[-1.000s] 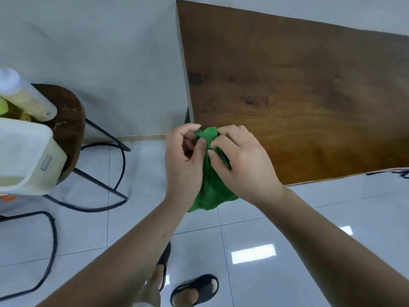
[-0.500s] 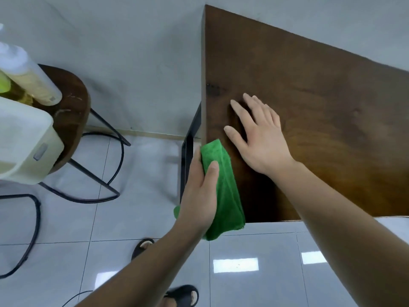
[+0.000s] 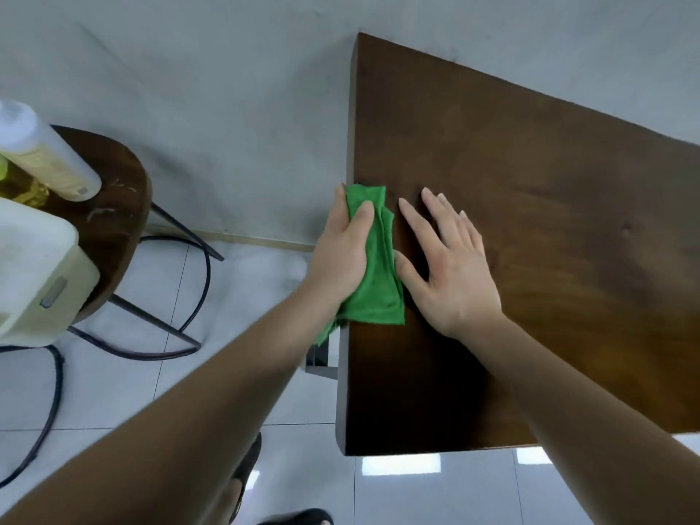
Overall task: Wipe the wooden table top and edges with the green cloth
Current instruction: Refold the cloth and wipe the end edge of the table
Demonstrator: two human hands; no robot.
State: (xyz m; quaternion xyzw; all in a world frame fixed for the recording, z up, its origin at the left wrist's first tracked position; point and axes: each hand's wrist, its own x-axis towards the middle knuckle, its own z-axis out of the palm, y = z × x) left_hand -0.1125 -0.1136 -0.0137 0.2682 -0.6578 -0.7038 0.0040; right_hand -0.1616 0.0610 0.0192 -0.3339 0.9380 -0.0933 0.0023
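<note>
The left hand [image 3: 342, 248] grips the green cloth [image 3: 378, 274], folded over the wooden table [image 3: 530, 206]'s left edge. The right hand [image 3: 450, 267] lies flat, fingers spread, beside it. A round stool [image 3: 113, 221] stands on pale floor tiles [image 3: 235, 297] by the wall.

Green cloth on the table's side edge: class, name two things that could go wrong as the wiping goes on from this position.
1. The green cloth is bunched and draped over the wooden table edge under the left hand; part hangs below, so it may slip off or wipe unevenly.
2. The right hand lies flat on the top right beside the cloth; it could leave fresh prints or block the stroke.
</note>
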